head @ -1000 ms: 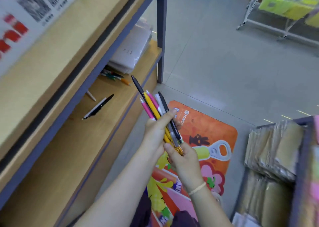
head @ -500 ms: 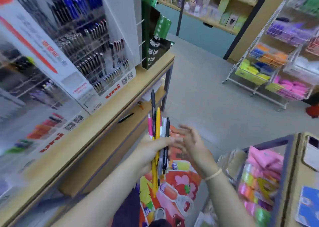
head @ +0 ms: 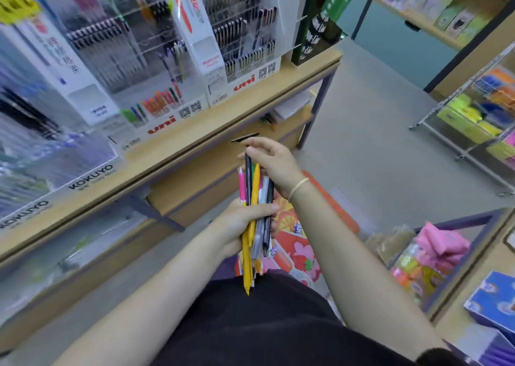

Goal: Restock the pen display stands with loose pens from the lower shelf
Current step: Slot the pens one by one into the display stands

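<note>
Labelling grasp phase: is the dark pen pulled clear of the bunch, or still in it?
Still in it. Right hand pinches the dark pen's top; its lower part sits among the coloured pens in the left hand's grip.

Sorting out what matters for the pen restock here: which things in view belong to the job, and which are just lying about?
Part of the job:
- bundle of pens gripped in the left hand
- dark pen pinched at its top by the right hand
- uni display stands
- lower shelf

Just lying about:
- green sign
- wire rack
- pink packets
- floor sticker
</note>
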Demonstrator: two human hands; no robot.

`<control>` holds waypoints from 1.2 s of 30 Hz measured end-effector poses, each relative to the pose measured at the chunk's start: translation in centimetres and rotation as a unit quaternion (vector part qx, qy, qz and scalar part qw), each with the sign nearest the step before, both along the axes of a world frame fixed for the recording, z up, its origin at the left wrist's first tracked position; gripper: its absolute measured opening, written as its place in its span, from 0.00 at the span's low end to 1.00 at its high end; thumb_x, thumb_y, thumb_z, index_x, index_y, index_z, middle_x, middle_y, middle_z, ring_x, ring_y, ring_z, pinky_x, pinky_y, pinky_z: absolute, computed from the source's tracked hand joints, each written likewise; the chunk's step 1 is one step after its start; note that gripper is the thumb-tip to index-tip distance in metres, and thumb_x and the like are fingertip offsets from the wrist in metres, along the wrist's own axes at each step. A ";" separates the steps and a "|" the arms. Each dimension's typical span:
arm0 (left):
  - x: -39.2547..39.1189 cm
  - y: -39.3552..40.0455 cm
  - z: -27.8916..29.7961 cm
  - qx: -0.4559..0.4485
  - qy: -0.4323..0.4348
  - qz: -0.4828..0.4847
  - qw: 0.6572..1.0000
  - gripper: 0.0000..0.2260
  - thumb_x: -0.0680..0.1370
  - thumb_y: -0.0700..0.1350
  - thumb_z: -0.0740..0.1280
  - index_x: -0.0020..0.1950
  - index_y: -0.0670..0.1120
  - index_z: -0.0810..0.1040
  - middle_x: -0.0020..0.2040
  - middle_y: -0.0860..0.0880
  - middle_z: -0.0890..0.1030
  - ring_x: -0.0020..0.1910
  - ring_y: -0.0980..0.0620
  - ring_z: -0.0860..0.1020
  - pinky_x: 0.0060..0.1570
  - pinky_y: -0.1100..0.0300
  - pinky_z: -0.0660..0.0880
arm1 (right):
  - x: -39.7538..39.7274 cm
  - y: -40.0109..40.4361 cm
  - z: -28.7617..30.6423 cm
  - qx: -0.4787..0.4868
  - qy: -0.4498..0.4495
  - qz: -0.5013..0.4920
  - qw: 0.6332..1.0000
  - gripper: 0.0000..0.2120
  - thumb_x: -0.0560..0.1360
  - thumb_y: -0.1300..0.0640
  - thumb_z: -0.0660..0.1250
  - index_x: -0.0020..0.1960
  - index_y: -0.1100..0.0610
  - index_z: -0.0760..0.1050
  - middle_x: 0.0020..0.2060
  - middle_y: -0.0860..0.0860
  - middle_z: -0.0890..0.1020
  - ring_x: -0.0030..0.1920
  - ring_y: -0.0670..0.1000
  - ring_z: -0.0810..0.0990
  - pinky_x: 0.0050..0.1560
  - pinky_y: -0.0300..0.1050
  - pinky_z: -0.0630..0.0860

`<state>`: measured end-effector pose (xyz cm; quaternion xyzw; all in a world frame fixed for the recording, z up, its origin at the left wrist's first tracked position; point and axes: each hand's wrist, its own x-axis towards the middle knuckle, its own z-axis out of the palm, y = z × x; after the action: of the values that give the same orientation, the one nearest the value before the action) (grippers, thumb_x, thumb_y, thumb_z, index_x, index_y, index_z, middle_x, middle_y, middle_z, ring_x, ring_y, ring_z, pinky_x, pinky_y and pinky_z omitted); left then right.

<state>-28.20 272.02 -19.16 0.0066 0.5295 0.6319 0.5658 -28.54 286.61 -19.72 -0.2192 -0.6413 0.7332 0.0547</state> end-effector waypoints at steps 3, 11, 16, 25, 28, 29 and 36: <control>0.7 -0.5 0.2 0.006 -0.014 0.007 1.000 0.13 0.70 0.37 0.74 0.52 0.40 0.74 0.34 0.43 0.78 0.33 0.47 0.80 0.38 0.52 0.81 | 0.8 -0.5 -0.1 -0.013 0.004 -0.011 1.000 0.06 0.80 0.62 0.65 0.52 0.60 0.80 0.47 0.59 0.85 0.44 0.59 0.84 0.48 0.52 0.81; -1.1 1.4 2.3 0.010 0.023 0.067 0.997 0.01 0.78 0.33 0.68 0.47 0.38 0.77 0.34 0.41 0.77 0.30 0.48 0.78 0.33 0.57 0.79 | 0.9 -1.0 1.0 0.014 0.020 -0.041 0.999 0.13 0.81 0.54 0.64 0.63 0.54 0.80 0.68 0.50 0.76 0.66 0.46 0.76 0.66 0.45 0.72; -4.8 2.7 2.7 0.017 0.037 0.240 0.970 0.05 0.77 0.37 0.72 0.51 0.40 0.79 0.38 0.43 0.82 0.36 0.47 0.83 0.40 0.52 0.81 | 1.2 -1.7 0.8 -0.122 0.014 -0.075 0.990 0.14 0.84 0.48 0.57 0.68 0.43 0.71 0.69 0.48 0.73 0.57 0.49 0.81 0.63 0.52 0.76; -7.5 5.9 2.8 0.061 0.020 0.349 0.935 0.08 0.76 0.37 0.73 0.52 0.38 0.78 0.37 0.43 0.81 0.38 0.46 0.82 0.41 0.52 0.80 | -0.2 -4.1 2.0 -0.096 0.068 -0.352 0.929 0.13 0.80 0.62 0.58 0.49 0.68 0.80 0.38 0.46 0.83 0.42 0.41 0.81 0.40 0.32 0.75; -6.4 6.7 2.9 0.055 0.020 0.336 0.940 0.14 0.75 0.35 0.73 0.60 0.38 0.76 0.39 0.44 0.81 0.38 0.47 0.83 0.40 0.53 0.81 | -1.0 -3.8 2.6 -0.052 0.067 -0.381 0.921 0.12 0.78 0.64 0.59 0.45 0.69 0.78 0.36 0.48 0.80 0.37 0.39 0.78 0.38 0.32 0.74; -5.9 6.9 3.0 0.050 0.012 0.331 0.942 0.13 0.75 0.35 0.73 0.59 0.38 0.75 0.39 0.44 0.81 0.37 0.47 0.84 0.39 0.54 0.81 | -1.4 -3.8 2.6 -0.034 0.063 -0.385 0.920 0.11 0.78 0.63 0.60 0.44 0.67 0.78 0.36 0.48 0.79 0.38 0.40 0.78 0.39 0.34 0.74; -8.1 5.0 2.9 0.037 0.042 0.262 0.963 0.07 0.77 0.37 0.71 0.55 0.38 0.80 0.44 0.42 0.84 0.41 0.46 0.84 0.40 0.54 0.83 | -2.0 -3.4 1.0 -0.001 0.086 -0.227 0.970 0.06 0.80 0.60 0.65 0.56 0.60 0.76 0.47 0.50 0.80 0.47 0.41 0.79 0.49 0.36 0.76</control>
<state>-36.30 277.02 -16.30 -0.0845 0.5124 0.7765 0.3569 -30.54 283.17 -18.72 -0.2946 -0.5673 0.7184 0.2745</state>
